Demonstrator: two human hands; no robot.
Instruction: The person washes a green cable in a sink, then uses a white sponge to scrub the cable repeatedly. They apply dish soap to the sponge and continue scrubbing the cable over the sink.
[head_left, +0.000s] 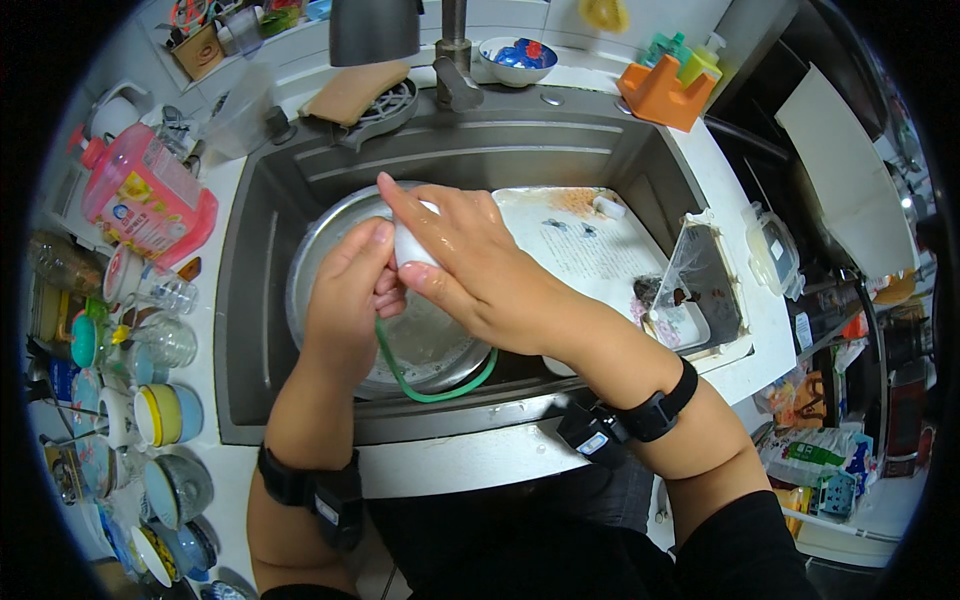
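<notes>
Between my hands, above a round metal basin (330, 217) in the sink, is a smooth white object (412, 246), mostly hidden by fingers. My left hand (349, 289) is curled around its left side, with the thumb up. My right hand (472, 262) grips it from the right, and this hand looks wet. A thin green strip or tube (435, 396) curves from below my left hand across the basin's near rim; its upper end is hidden. Cloudy, slightly foamy water (435, 356) lies in the basin. Beside it, a stained white tray (592, 247) with printed writing rests in the sink.
The grey sink (255, 300) surrounds the basin. A faucet (454, 67) stands behind it. A small white cylinder (609, 208) lies on the tray, and a dirty clear-paned frame (705, 281) leans over the right edge. Left are a pink soap bottle (146, 195) and several cups (157, 412).
</notes>
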